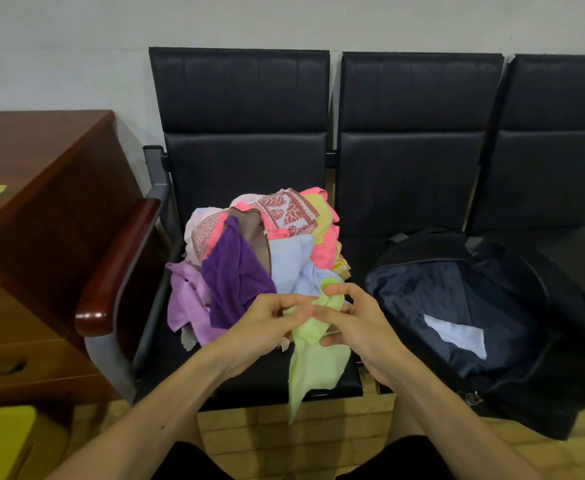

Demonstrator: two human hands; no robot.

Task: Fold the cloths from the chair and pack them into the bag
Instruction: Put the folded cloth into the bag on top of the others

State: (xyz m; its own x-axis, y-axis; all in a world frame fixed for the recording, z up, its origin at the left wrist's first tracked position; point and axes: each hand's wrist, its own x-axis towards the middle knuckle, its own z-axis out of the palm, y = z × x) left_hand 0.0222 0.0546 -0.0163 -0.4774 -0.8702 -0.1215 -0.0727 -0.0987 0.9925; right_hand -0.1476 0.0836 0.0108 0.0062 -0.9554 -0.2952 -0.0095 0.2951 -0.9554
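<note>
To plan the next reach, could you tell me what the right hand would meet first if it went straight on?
The right hand, gripping the green cloth, points up-left toward the pile; past that cloth it would probably meet the light blue cloth first, though depth is unclear.

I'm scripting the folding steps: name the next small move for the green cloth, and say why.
Probably draw the hands apart to spread the light green cloth flat. Both the left hand and the right hand pinch it bunched near its top, the rest hanging crumpled over the chair seat edge, so no edge is laid out for folding.
</note>
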